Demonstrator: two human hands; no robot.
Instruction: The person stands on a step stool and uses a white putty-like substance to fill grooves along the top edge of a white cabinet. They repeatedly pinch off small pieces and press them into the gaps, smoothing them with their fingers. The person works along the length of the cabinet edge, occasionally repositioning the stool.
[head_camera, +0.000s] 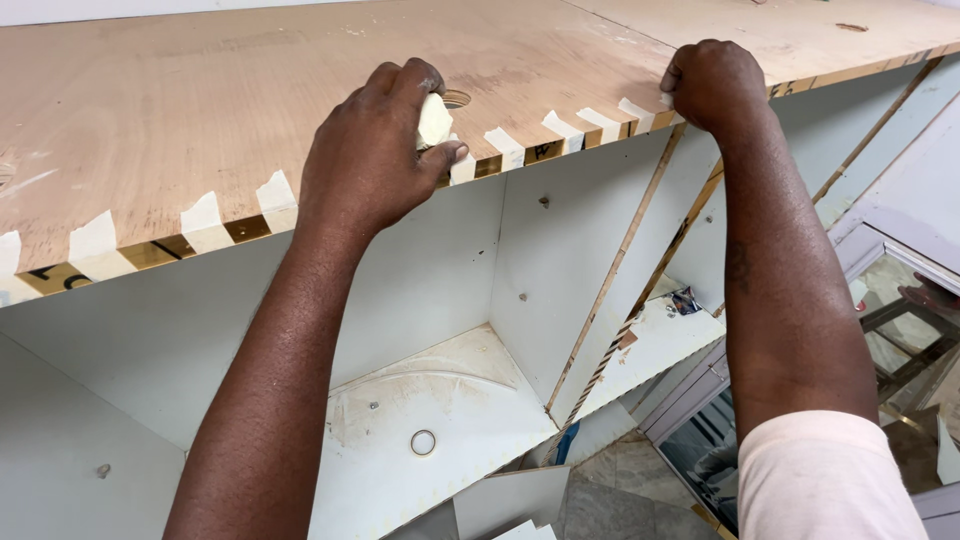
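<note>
Raw ply top, white laminate below

I saw the plywood top matt and stained, paper tape strips crossing its glossy gold edge band; the shelf looked smooth and smeared.

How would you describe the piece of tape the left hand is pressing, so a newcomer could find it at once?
Start at the big brown plywood panel on top of the white cabinet and follow its gold front edge. Pale masking tape strips fold over it in a row. The one meant sits beneath the left hand, the only strip under fingers mid-row.
</note>
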